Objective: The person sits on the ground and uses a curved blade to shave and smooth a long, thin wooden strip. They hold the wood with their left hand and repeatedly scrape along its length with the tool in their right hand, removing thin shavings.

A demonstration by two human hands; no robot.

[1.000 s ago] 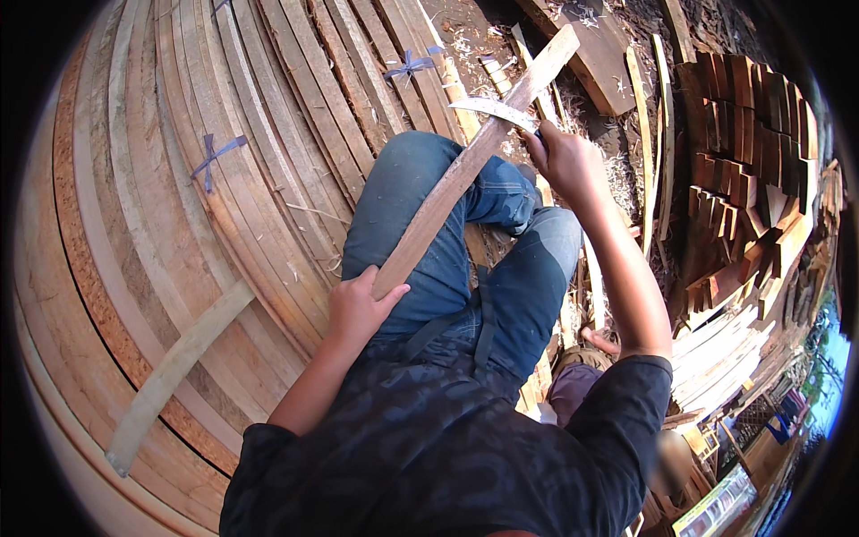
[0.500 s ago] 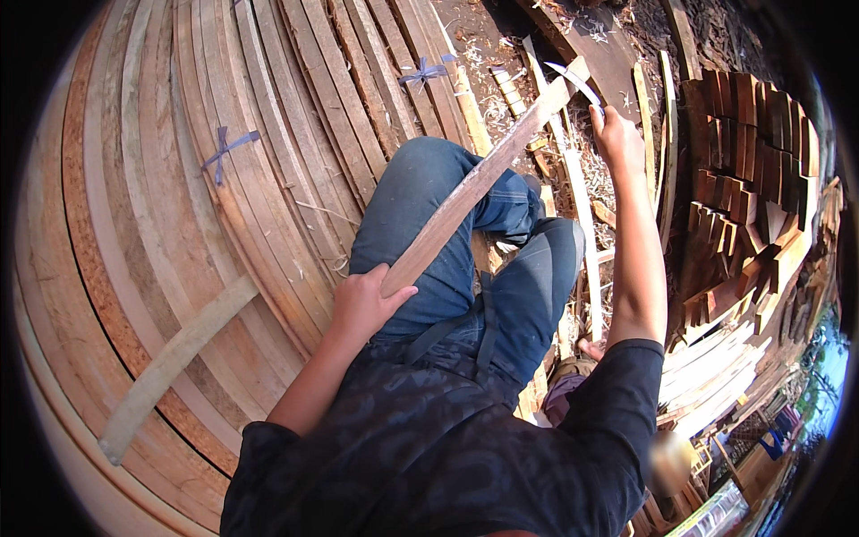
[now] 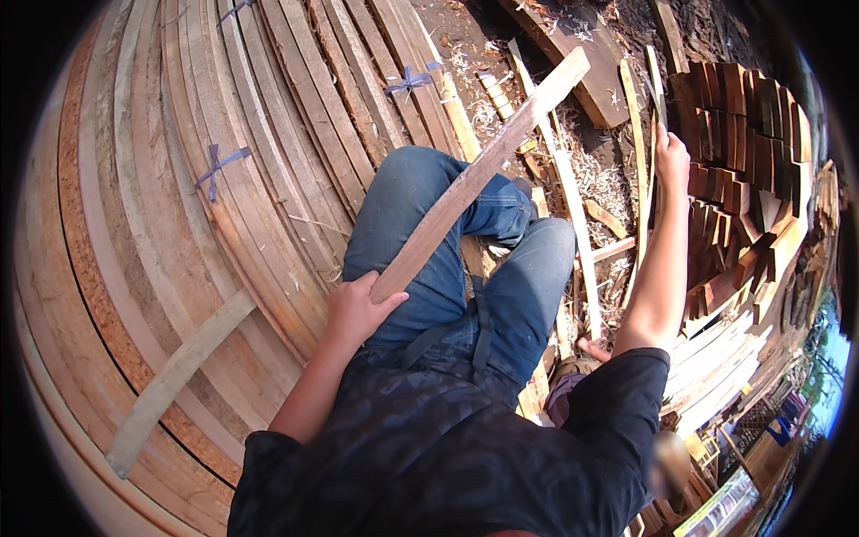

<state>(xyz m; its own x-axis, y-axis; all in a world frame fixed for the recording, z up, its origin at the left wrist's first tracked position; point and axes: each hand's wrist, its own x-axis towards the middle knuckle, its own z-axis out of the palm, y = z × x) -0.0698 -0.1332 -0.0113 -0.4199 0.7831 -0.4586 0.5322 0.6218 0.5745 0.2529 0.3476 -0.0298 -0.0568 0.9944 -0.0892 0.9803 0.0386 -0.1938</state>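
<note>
My left hand (image 3: 358,306) is closed round the near end of a long flat wooden stick (image 3: 479,183). The stick slants across my raised knee, its paler, freshly cut end up over the shavings. Out to the right, my right hand (image 3: 671,161) grips a machete (image 3: 659,88) by the handle, which the fingers hide. Its pale blade points away from me, apart from the stick, and looks thin from this angle.
Long boards (image 3: 295,134), some bundled with purple ties (image 3: 215,172), lie at my left. A loose slat (image 3: 179,376) rests across them. Shavings (image 3: 599,170) and strips litter the ground ahead. Stacked wood (image 3: 743,152) stands at right; another person (image 3: 570,389) sits close by.
My right hand has swung the machete outward to the right, away from the stick's far end, and the blade now points up. The stick and my left hand have barely shifted.
</note>
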